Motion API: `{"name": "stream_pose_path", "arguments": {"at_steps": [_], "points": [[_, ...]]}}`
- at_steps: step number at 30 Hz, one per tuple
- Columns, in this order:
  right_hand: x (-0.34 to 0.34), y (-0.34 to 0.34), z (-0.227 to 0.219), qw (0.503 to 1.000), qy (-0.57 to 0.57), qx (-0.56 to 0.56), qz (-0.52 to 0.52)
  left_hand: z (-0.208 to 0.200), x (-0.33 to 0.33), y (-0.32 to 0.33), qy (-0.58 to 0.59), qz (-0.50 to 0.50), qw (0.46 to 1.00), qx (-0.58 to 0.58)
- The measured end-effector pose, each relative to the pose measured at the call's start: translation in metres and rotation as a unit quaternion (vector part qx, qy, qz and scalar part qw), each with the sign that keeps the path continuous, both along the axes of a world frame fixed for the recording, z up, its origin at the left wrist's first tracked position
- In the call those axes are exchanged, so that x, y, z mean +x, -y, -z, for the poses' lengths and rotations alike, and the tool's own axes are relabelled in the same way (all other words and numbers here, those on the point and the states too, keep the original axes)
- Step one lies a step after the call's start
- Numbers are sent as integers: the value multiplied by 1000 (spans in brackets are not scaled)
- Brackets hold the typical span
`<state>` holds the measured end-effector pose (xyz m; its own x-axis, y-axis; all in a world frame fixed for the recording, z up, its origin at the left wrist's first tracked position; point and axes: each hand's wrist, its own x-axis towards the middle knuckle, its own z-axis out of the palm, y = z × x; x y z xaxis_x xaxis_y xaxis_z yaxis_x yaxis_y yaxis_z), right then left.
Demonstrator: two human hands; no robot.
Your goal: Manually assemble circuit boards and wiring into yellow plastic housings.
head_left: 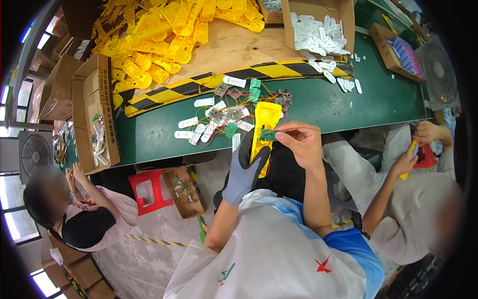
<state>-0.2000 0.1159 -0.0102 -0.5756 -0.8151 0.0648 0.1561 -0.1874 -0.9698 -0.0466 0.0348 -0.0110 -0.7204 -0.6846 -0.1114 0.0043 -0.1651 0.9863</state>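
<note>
My left hand (242,169), in a grey and black glove, is closed around a long yellow plastic housing (268,113) held upright near the table's front edge. Between the fingertips of my bare right hand (304,142) is a small green circuit board (269,135), pinched at its right end. The board lies over the middle of the housing; whether it is seated inside I cannot tell. Thin coloured wires run near the housing's top. Just beyond, on the green table (154,133), lies a tangle of white oblong pieces (188,122), wires and green boards (255,89).
Yellow housings (172,47) are heaped on a wooden board behind striped tape (199,84). White parts fill a cardboard box (343,15) at the back right. Another carton (79,99) stands left. One person (94,214) sits left, another (398,199) right, holding a yellow piece.
</note>
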Motion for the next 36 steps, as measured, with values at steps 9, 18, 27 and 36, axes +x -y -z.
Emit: {"name": "stream_pose_path", "arguments": {"at_steps": [9,18,27,36], "points": [[-1,-1,-3,1000,-18,-7,5,0,3,0,21,4,999,26],[-4,0,-16,931,-330,-154,21,3,10,4,30,14,990,-135],[10,2,0,969,-194,-144,46,-5,12,7,13,-2,972,-233],[15,0,13,990,-70,-119,24,-16,15,3,43,-33,951,-303]]}}
